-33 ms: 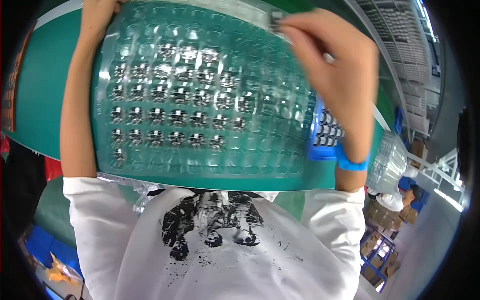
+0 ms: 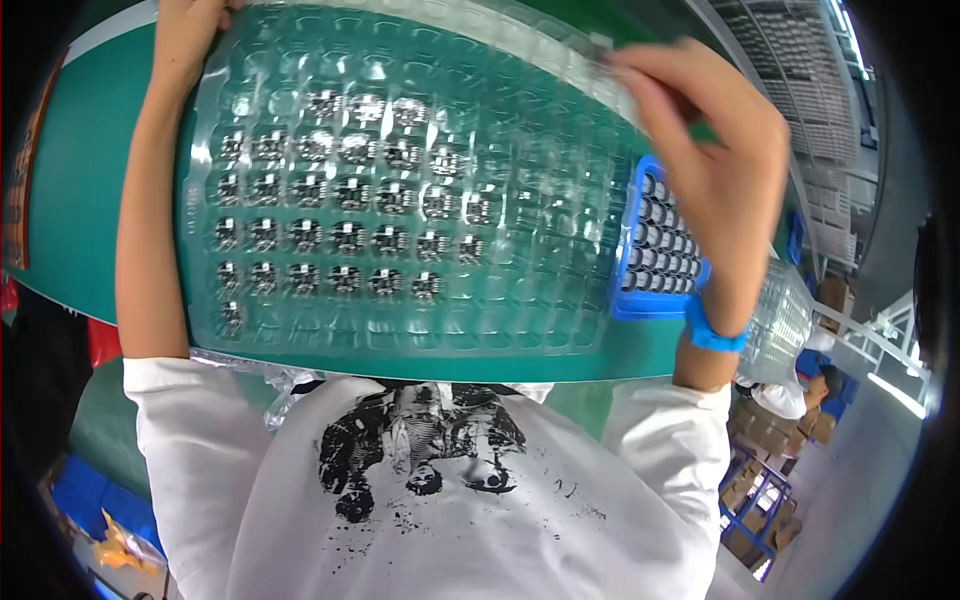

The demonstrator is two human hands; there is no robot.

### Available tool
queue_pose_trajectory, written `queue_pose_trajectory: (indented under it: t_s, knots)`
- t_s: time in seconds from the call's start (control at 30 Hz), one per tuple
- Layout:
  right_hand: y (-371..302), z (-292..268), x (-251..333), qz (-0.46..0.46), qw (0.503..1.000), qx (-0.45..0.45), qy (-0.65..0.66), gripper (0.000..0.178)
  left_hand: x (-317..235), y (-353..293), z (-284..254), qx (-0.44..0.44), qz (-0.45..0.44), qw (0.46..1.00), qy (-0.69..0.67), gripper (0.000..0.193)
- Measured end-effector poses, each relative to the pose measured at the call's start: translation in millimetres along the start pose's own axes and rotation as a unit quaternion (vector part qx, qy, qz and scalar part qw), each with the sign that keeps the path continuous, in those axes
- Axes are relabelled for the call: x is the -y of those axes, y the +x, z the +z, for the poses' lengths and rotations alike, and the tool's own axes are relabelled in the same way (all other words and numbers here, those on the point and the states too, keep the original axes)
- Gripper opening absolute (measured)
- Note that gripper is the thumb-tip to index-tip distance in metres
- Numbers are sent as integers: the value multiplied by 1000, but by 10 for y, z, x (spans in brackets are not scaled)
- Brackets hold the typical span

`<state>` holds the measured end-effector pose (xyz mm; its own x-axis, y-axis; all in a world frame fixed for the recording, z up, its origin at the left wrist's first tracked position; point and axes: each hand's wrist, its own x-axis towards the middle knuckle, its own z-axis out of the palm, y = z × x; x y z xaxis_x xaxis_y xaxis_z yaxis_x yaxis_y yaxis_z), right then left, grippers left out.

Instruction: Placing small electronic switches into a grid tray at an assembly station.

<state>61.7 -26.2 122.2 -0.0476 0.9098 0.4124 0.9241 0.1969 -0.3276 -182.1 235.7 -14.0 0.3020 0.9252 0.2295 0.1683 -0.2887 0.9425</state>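
Note:
A clear plastic blister tray lies across the green work surface. Small shiny metal parts fill several of its pockets, mostly on the left side; the pockets on the right hold none. My left hand is by the tray's far left corner, its fingers mostly cut off by the picture's upper edge. Beyond the tray's far right side, my right hand pinches a small dark part, blurred by motion. Under that wrist sits a blue box with rows of small black-and-silver cylindrical pieces.
Stacked clear trays stand beyond the right table edge. Past them, a person in white is near cardboard boxes. An orange-brown strip borders the surface at far left. Blue bins are at lower left.
My right hand has moved right and slightly down with the small part, uncovering more of the blue box. The tray has shifted slightly left; my left hand stays by its far corner.

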Motion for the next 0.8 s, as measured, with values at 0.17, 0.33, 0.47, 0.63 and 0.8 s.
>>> queue_pose_trajectory:
  t_s: [0.17, 0.33, 0.47, 0.63, 0.8]
  knots:
    - [-685, -474, -220, 145, 979, 34, -137, 10, 500, 341, -372, 45, 18, 999, 7, 26]
    - [-1152, -449, -443, 132, 974, 95, -160, 11, 242, 200, -216, 33, 30, 998, 43, 28]
    - [-1254, -350, -565, 122, 972, 97, -176, 10, 265, 240, -226, 33, 11, 999, 34, 28]
    - [-1276, -295, -634, 117, 971, 106, -179, 9, 293, 276, -249, 20, 3, 999, 39, 29]
    - [-1278, -278, -642, 110, 972, 107, -180, 10, 292, 288, -244, 18, -8, 999, 48, 30]
